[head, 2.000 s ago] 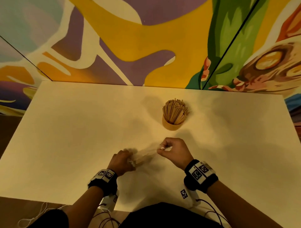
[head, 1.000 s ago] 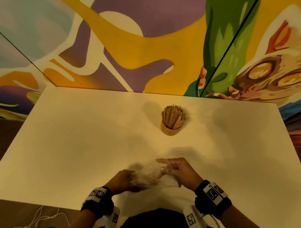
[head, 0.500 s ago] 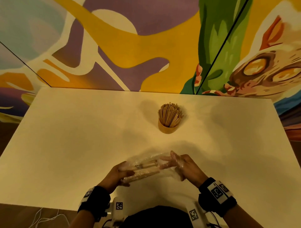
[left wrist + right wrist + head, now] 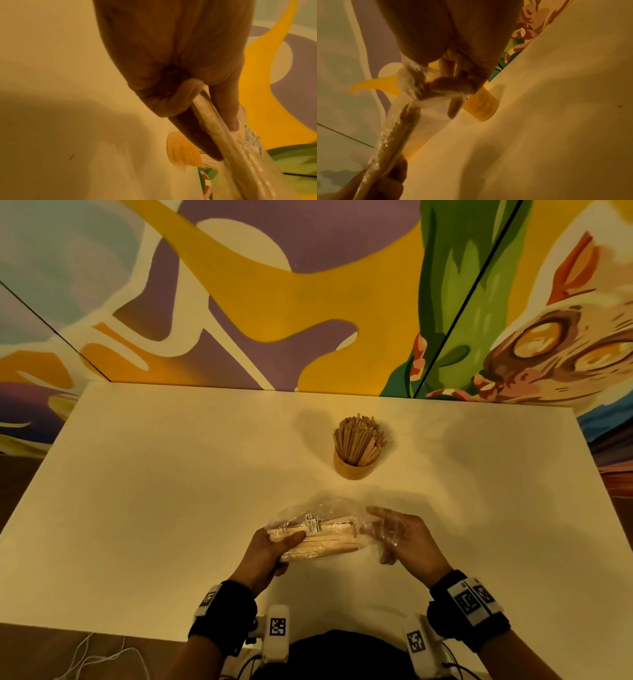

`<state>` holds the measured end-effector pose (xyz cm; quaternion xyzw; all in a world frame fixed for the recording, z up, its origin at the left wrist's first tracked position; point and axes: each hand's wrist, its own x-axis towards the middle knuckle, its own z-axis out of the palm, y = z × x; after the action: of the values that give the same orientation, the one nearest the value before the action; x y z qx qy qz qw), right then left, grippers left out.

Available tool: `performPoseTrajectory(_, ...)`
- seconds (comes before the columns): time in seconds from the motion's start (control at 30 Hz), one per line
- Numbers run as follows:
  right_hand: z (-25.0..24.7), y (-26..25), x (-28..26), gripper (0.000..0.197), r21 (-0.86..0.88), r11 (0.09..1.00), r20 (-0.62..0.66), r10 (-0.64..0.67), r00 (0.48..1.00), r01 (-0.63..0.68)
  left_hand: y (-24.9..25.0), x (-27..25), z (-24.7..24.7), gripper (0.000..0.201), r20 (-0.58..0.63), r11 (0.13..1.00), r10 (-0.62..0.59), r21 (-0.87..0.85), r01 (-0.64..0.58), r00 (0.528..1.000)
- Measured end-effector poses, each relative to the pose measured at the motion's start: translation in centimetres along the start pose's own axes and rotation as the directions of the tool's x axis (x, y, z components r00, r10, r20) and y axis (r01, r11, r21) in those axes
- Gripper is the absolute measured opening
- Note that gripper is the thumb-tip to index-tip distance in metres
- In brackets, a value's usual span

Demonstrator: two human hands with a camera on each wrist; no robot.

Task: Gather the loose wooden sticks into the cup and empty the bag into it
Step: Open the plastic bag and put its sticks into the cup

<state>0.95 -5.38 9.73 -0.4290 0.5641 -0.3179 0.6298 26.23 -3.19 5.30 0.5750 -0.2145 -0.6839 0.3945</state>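
Stick packet label, sharp only from head

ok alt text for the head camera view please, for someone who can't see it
A person's left hand grips one end of a clear plastic pack of wooden sticks over a cream table, while the right hand spreads its fingers under the loose film at the other end. Behind stands a wooden cup crammed with upright sticks, before a colourful mural.
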Motion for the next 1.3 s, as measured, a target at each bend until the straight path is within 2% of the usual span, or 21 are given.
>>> performPoseTrajectory(0.03,0.2,0.0,-0.2,0.014,0.009,1.0,0.029,-0.005,1.0,0.004,0.3,-0.2,0.3,0.014,0.01,1.0,0.007,0.021,-0.007,1.0)
performPoseTrajectory(0.1,0.6,0.0,-0.7,0.032,-0.012,1.0,0.055,-0.002,0.998,0.003,0.6,-0.5,0.9,0.015,0.052,0.996,0.031,0.079,-0.035,0.998)
performPoseTrajectory(0.13,0.7,0.0,-0.8,0.033,-0.016,1.0,0.06,0.001,0.998,0.0,0.7,-0.6,1.2,0.018,0.088,0.992,0.039,0.116,-0.049,0.995)
performPoseTrajectory(0.23,0.9,0.2,-1.1,0.016,0.024,1.0,0.069,-0.014,0.998,0.012,1.3,-1.4,2.4,0.019,0.143,0.979,0.072,0.181,-0.098,0.987)
performPoseTrajectory(0.33,0.8,0.6,-1.0,0.017,0.055,0.998,0.032,-0.035,0.999,0.034,1.0,-1.1,2.4,0.015,0.058,0.976,0.103,0.189,-0.112,0.993)
performPoseTrajectory(0.4,0.8,0.4,-1.0,0.028,0.079,0.996,0.022,-0.039,0.999,0.037,0.7,-0.9,1.8,0.021,0.014,0.982,0.136,0.131,-0.136,0.991)
performPoseTrajectory(0.47,0.8,0.4,-0.9,0.036,0.071,0.997,0.038,-0.045,0.998,0.042,0.9,-1.1,1.8,0.024,0.021,0.982,0.136,0.131,-0.138,0.99)
performPoseTrajectory(0.6,0.9,0.2,-0.7,0.023,0.025,0.998,0.076,-0.068,0.995,0.066,1.7,-1.4,1.7,0.022,0.137,0.972,0.063,0.214,-0.091,0.989)
performPoseTrajectory(0.67,1.2,0.1,-0.8,0.019,0.017,0.996,0.081,-0.084,0.993,0.083,2.2,-1.2,1.6,0.02,0.156,0.961,0.054,0.26,-0.094,0.986)
performPoseTrajectory(0.77,1.5,0.0,-0.8,0.016,0.033,0.995,0.073,-0.092,0.993,0.09,2.9,-1.4,2.1,0.022,0.142,0.943,0.143,0.281,-0.179,0.979)
performPoseTrajectory(0.83,1.6,-0.1,-0.8,0.014,0.045,0.994,0.081,-0.099,0.992,0.096,2.9,-1.6,2.5,0.018,0.102,0.943,0.229,0.225,-0.247,0.968)
performPoseTrajectory(0.93,1.6,-0.5,-0.8,0.012,0.075,0.993,0.068,-0.092,0.993,0.087,2.9,-1.4,2.6,0.015,-0.006,0.961,0.235,0.149,-0.231,0.972)
performPoseTrajectory(0.97,1.5,-0.6,-0.8,0.015,0.096,0.992,0.045,-0.089,0.995,0.084,3.0,-1.4,2.5,0.016,-0.022,0.964,0.224,0.152,-0.218,0.974)
performPoseTrajectory(1.07,1.2,-0.6,-0.3,0.041,0.144,0.985,-0.026,-0.091,0.996,0.093,3.5,-1.5,2.2,0.017,-0.005,0.96,0.207,0.195,-0.202,0.978)
performPoseTrajectory(1.1,1.2,-0.5,-0.1,0.044,0.136,0.986,-0.023,-0.095,0.995,0.098,3.7,-1.5,2.1,0.016,0.01,0.956,0.206,0.212,-0.203,0.979)
performPoseTrajectory(1.2,1.5,-0.3,0.2,0.032,0.065,0.994,0.042,-0.086,0.995,0.083,4.2,-1.7,2.3,0.015,0.046,0.943,0.223,0.244,-0.227,0.974)
performPoseTrajectory(1.3,1.9,-0.4,0.2,0.026,0.004,0.999,0.099,-0.034,0.995,0.034,4.4,-1.7,2.8,0.014,0.012,0.936,0.287,0.206,-0.284,0.958)
